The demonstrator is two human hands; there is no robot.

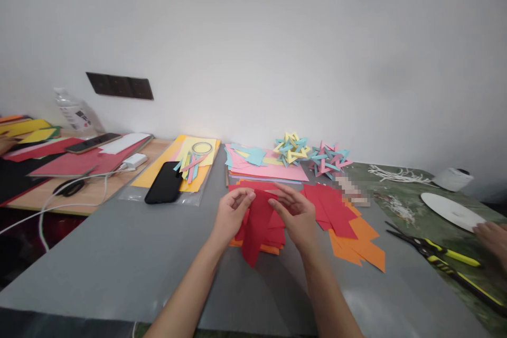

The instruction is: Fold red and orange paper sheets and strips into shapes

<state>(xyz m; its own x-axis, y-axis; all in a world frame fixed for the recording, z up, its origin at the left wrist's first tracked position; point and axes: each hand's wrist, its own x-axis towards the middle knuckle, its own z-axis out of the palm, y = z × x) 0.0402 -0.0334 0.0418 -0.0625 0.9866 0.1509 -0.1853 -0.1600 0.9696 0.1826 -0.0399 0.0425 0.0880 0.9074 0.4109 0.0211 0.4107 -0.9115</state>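
Between my two hands hangs a sheet of red paper, pinched along its top edge, its lower end drooping to a point. My left hand grips the upper left corner with thumb and fingers. On the other side my right hand pinches the upper right part, some fingers raised. Beneath the held sheet lies a stack of red paper with orange sheets under it, partly hidden. To the right spread more red sheets and orange sheets.
Folded paper star models stand at the back beside coloured sheets. On the left lie a black phone, paper strips and scissors. Yellow-handled pliers and a white disc near another person's hand are right.
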